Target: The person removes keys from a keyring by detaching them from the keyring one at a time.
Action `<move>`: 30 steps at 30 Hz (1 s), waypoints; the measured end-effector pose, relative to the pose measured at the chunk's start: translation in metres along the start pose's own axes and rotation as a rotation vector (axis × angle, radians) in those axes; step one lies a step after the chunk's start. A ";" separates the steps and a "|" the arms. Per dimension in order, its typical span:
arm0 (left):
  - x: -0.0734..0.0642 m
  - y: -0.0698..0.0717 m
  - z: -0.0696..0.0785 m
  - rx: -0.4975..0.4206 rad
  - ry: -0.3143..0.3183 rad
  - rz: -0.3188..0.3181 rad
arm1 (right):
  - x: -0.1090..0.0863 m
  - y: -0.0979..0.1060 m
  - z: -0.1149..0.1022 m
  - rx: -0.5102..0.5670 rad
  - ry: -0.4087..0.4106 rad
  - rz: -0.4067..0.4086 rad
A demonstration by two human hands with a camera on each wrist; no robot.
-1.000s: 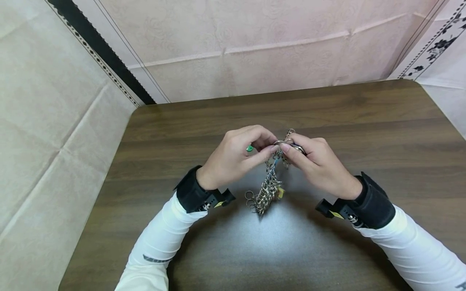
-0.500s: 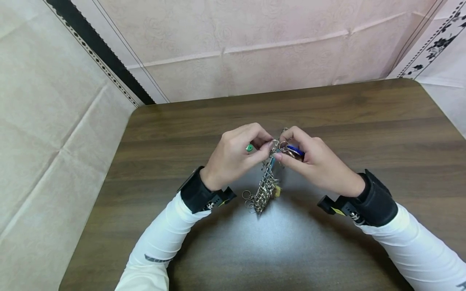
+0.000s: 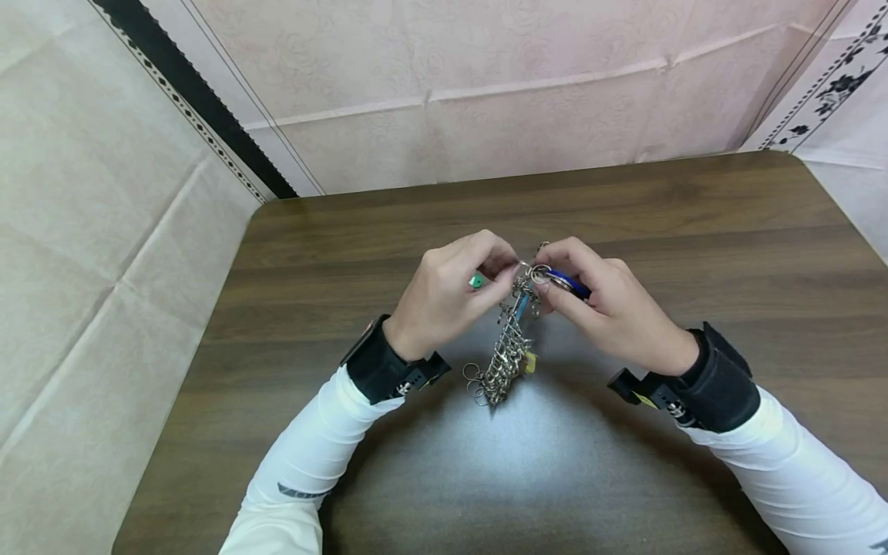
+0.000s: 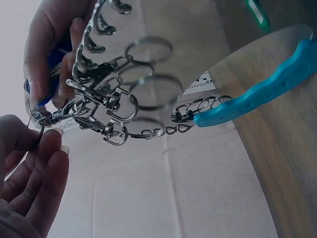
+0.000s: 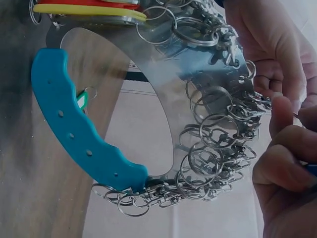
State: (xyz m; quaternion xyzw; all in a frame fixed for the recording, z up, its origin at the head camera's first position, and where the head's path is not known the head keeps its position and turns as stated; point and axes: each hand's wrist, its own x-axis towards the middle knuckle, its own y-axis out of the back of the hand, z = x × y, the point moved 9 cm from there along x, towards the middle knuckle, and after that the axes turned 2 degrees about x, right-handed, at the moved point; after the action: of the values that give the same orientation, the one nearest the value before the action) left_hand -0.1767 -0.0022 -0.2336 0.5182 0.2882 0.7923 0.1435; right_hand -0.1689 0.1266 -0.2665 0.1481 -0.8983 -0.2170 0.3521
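Between both hands hangs a metal plate [image 5: 173, 59] with a teal handle [image 5: 89, 144]. Many key rings [image 5: 205, 158] on swivel clasps and chains line its edge. My left hand [image 3: 458, 285] pinches a small metal ring [image 4: 40, 130] at the end of one clasp, between thumb and fingertips. Close by on its right, my right hand [image 3: 593, 297] grips a blue key tag [image 3: 569, 282] with a metal ring at its end; the fingers hide part of the tag. Red [image 5: 99, 2] and yellow [image 5: 89, 12] tags also hang from the plate.
A green key tag [image 5: 82, 99] with a ring lies on the brown wooden table [image 3: 444, 486]. Pale cloth hangs [image 3: 499, 92] behind the table's far edge and along its left side. Each wrist wears a black camera strap [image 3: 714, 385].
The right fingers spread, then came together again on the blue tag, which now shows more. Both hands shifted slightly; the hanging bunch moved a little left.
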 end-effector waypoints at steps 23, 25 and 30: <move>-0.001 -0.002 0.001 0.006 -0.018 -0.028 | 0.001 0.005 0.000 0.051 -0.030 -0.076; -0.001 -0.002 0.001 0.009 -0.018 -0.035 | 0.002 0.006 -0.001 0.043 -0.019 -0.069; -0.001 -0.005 0.003 0.020 -0.018 -0.067 | 0.002 0.009 -0.001 0.011 -0.010 -0.052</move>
State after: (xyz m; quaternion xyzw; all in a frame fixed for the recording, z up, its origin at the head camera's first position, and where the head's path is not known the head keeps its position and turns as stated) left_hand -0.1741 0.0024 -0.2367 0.5169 0.3121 0.7794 0.1674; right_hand -0.1705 0.1331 -0.2605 0.1721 -0.8970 -0.2220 0.3412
